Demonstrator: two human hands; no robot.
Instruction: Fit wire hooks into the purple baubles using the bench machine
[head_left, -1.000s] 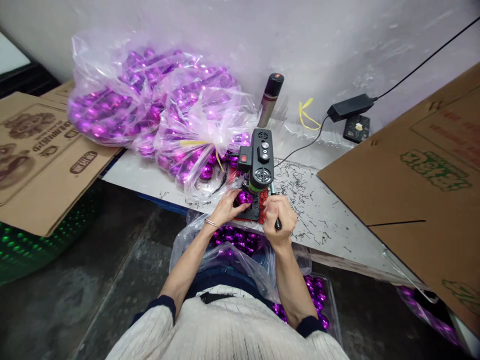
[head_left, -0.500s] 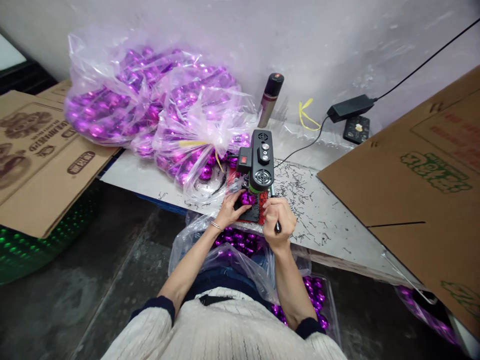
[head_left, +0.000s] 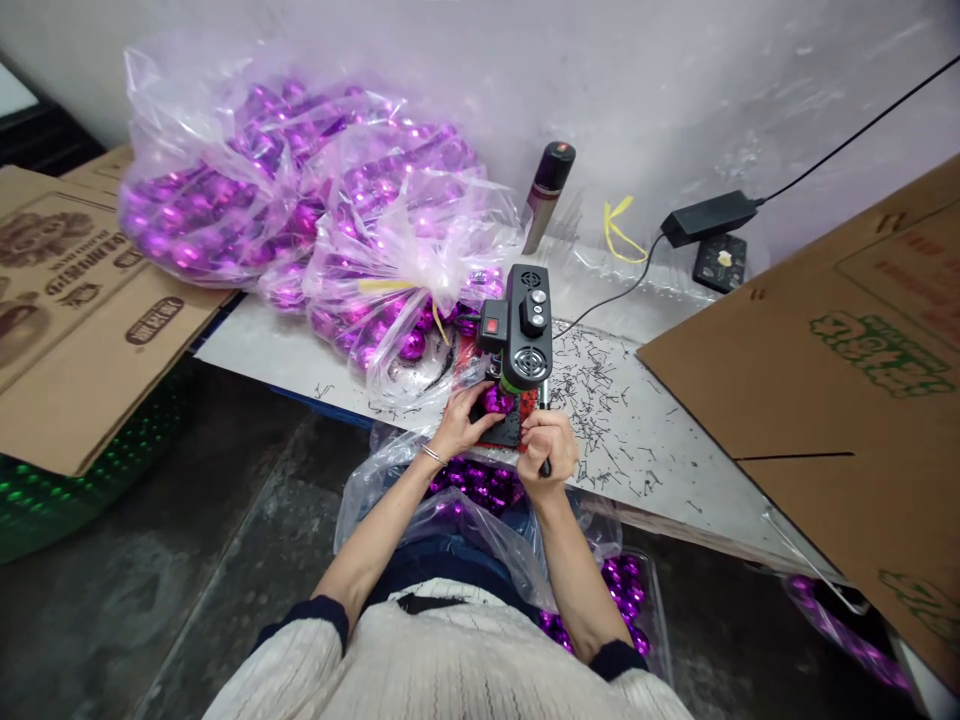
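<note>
Under the head of a small black bench drill press (head_left: 529,330), my left hand (head_left: 459,425) grips a shiny purple ball (head_left: 498,400) between thumb and fingers. The ball rests over the dark base plate (head_left: 501,430) of the machine. My right hand (head_left: 549,448) is wrapped round the black-ended lever (head_left: 545,467) at the machine's right side. Exactly where the tool meets the ball is hidden beneath the machine head. More purple balls (head_left: 480,482) lie in an open clear bag at my lap.
Large clear bags of purple balls (head_left: 300,200) fill the table's back left. A spray can (head_left: 548,195) stands behind the machine. Dark shavings (head_left: 607,400) litter the table on the right. Cardboard boxes (head_left: 810,370) flank both sides, and a power adapter (head_left: 709,218) with cable lies at the back.
My right hand has shifted slightly left and down with the lever. My left hand keeps the ball in place under the machine. The whole view has shifted a little.
</note>
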